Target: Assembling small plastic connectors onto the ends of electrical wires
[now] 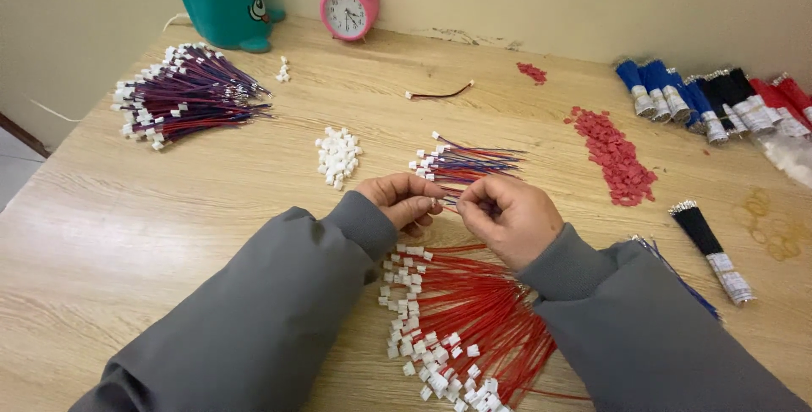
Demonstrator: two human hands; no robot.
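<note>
Left hand: the left hand (404,200) is curled, fingertips pinched on what looks like a small white connector housing, too small to tell for sure.
Right hand: the right hand (510,217) is pinched on the end of a thin wire (450,201) that runs across to the left fingertips; the two hands nearly touch.
Doing it well: I judge the wire end should meet the housing straight on, the grip kept close to the tip so the thin lead does not buckle.
Under the wrists: a fan of red wires with white connectors (457,327) lies on the wooden table (169,226), just below both hands.
Just beyond: a small bunch of red-and-blue leads (465,162) and a heap of loose white housings (338,156).
Farther out: a large finished-looking bundle (186,95) at far left, red plastic pieces (616,156) at right, banded wire bundles (719,99), a pink alarm clock (348,4).
</note>
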